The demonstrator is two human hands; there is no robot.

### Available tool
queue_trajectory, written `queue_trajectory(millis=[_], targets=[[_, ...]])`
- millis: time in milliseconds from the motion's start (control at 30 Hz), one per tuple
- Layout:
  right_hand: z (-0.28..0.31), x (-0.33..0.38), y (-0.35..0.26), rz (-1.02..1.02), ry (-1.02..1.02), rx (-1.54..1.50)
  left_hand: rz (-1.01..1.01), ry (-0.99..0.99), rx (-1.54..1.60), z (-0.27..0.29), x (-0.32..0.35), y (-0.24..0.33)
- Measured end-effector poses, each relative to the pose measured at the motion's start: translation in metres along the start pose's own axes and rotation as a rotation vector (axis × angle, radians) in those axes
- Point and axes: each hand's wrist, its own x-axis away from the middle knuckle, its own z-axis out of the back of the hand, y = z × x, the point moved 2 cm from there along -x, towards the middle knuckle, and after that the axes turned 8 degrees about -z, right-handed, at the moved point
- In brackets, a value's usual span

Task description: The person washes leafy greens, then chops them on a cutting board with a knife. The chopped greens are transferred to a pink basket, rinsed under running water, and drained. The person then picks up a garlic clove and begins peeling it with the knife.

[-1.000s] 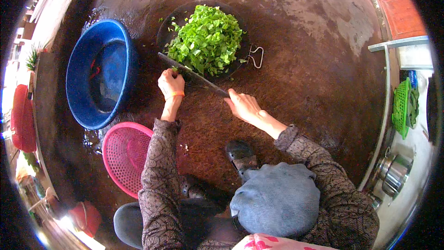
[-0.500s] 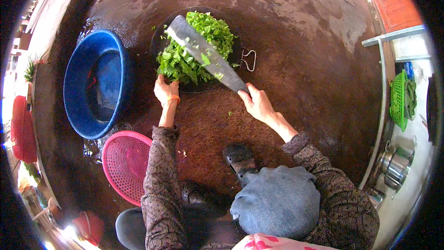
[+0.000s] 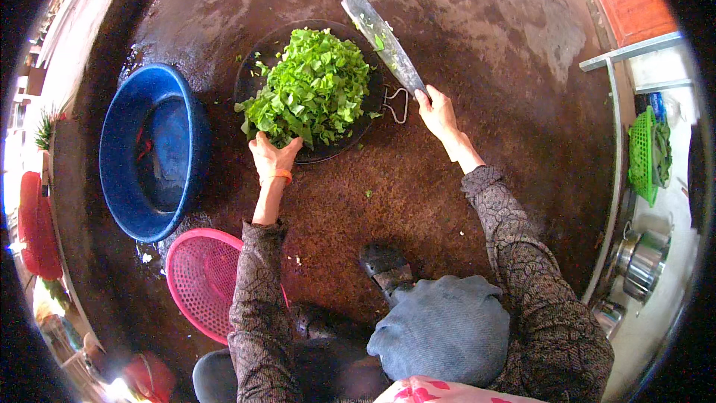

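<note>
While the chopped greens (image 3: 313,93) sit in a loose heap on a dark round board (image 3: 250,86), the left hand (image 3: 274,157) rests against the near edge of the heap. Its thumb and fingers are spread wide, cupped to the leaves rather than gripping; some fingertips are hidden by greenery. An orange band (image 3: 282,174) circles that wrist. The right hand (image 3: 440,116) is closed around the handle end of a broad-bladed knife (image 3: 384,41). Blade is tilted, tip pointing away and to the left, beyond the right side of the heap; green scraps cling to the metal. A bent wire loop (image 3: 407,104) shows at the board's right edge, below the blade. Board lies on the brown floor (image 3: 447,201), with a few leaf bits scattered nearby. Left of the board: a blue basin (image 3: 130,142), something red inside, too small to identify. Nearer the body, a pink perforated basket (image 3: 179,291) is partly covered by the left sleeve (image 3: 257,291). Dark shoe (image 3: 385,263) near the bent knee. Far right: a green basket (image 3: 641,149) and a shiny metal pot (image 3: 643,265).
</note>
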Motion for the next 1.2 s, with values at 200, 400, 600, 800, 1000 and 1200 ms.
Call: queue_trajectory(millis=[200, 400, 600, 800, 1000, 1200], targets=[[-0.009, 0.018, 0.023, -0.466, -0.443, -0.549, 0.016, 0.103, 0.022, -0.003, 0.000, -0.004], [0.001, 0.049, 0.036, -0.620, -0.586, -0.743, 0.026, 0.071, -0.033, -0.008, -0.004, -0.010], [-0.014, 0.047, 0.062, -0.436, -0.350, -0.296, -0.109, 0.150, 0.090, -0.002, -0.011, -0.008], [-0.013, 0.031, 0.010, 0.017, 0.178, 0.288, -0.055, -0.004, -0.008, 0.005, -0.012, 0.012], [-0.056, -0.072, -0.099, 0.418, -0.016, -0.343, -0.037, -0.080, -0.244, 0.003, -0.025, 0.036], [-0.134, -0.138, -0.136, 0.296, -0.250, -0.089, -0.118, -0.089, -0.038, -0.004, -0.050, 0.060]])
